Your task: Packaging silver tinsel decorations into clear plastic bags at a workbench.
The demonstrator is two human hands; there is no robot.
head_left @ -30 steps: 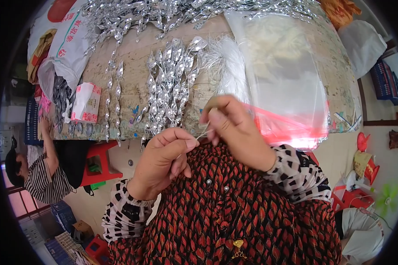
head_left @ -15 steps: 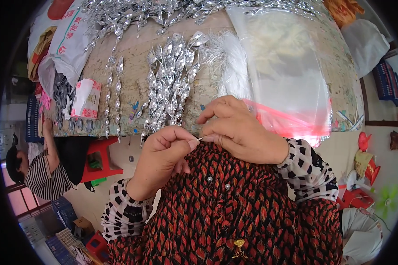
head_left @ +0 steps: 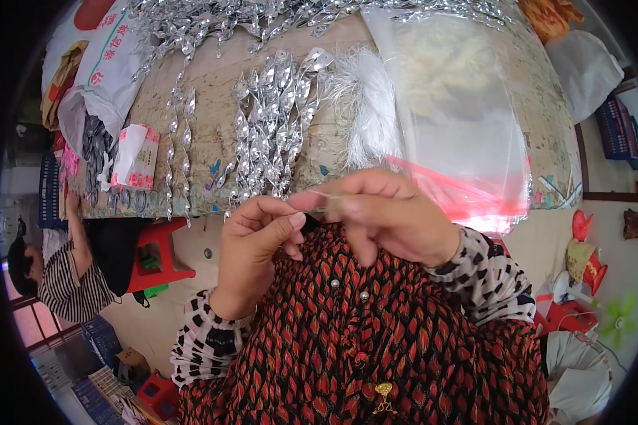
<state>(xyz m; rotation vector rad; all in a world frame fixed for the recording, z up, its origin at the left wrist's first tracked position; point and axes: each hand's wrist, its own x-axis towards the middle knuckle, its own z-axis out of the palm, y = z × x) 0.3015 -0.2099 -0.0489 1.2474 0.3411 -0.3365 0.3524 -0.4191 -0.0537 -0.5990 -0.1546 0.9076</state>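
My left hand is closed in a pinch, its thumb and forefinger together on a thin white thread. A short stretch of that thread runs across to my right hand. The right thumb and forefinger are pressed together at it, their tips blurred by motion, while a lower finger points down. Both hands are just off the table's near edge, above my patterned clothing. Beyond them on the table lies a bunch of silver twisted foil strips. To its right is a hank of white thread.
Clear plastic bags with a red edge lie on the table at the right. More silver strips cover its far side. A pink-and-white tissue pack stands at the left. A person in a striped top sits beyond a red stool.
My right hand has turned and shifted down slightly, with a finger now pointing down. My left hand has moved a little left, and the gap between the fingertips has widened.
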